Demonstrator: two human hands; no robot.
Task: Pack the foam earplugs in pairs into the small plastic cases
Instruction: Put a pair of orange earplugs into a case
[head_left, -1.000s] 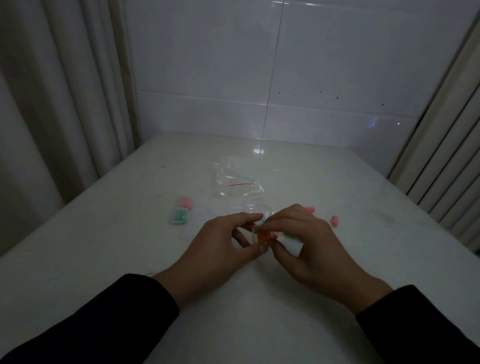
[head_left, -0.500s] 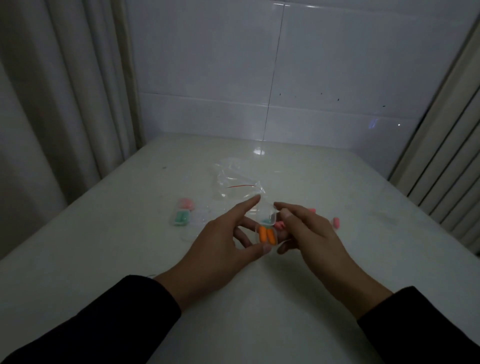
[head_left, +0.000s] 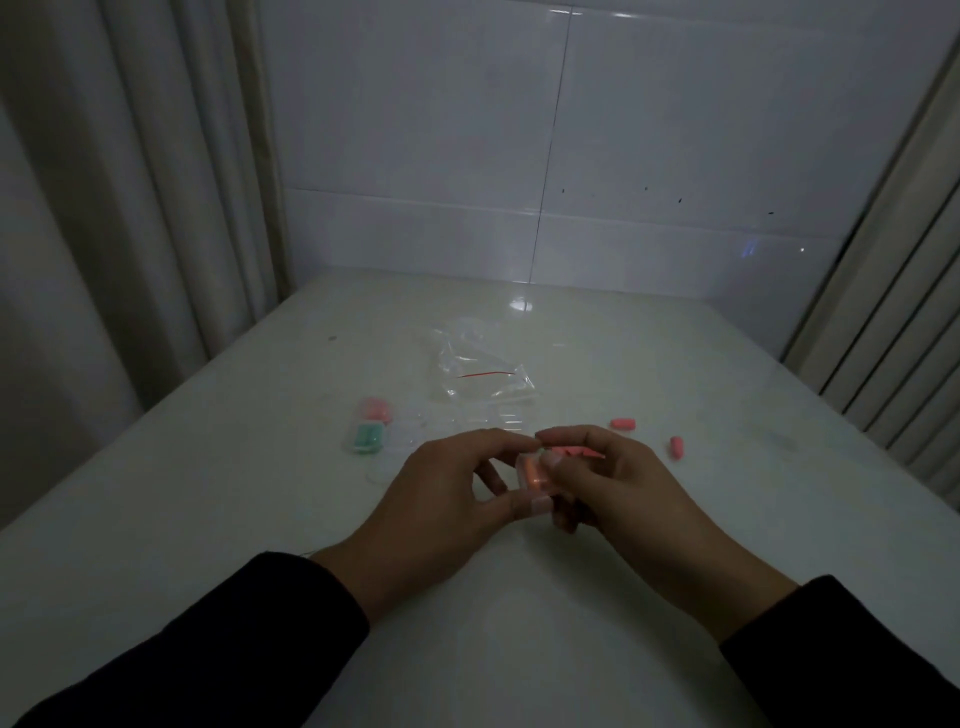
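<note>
Both hands (head_left: 519, 483) pinch a clear case (head_left: 535, 474) holding orange earplugs (head_left: 532, 472).

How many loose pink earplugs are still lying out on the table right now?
2 lie clear: one pink earplug beyond the right hand, another further right. Something pink shows behind the right hand's fingers; it may be more earplugs, partly hidden.

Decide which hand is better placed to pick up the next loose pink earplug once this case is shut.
Probably the right hand: the loose pink earplugs lie just beyond it on the right. The left hand grips the case and can set it down.
</note>
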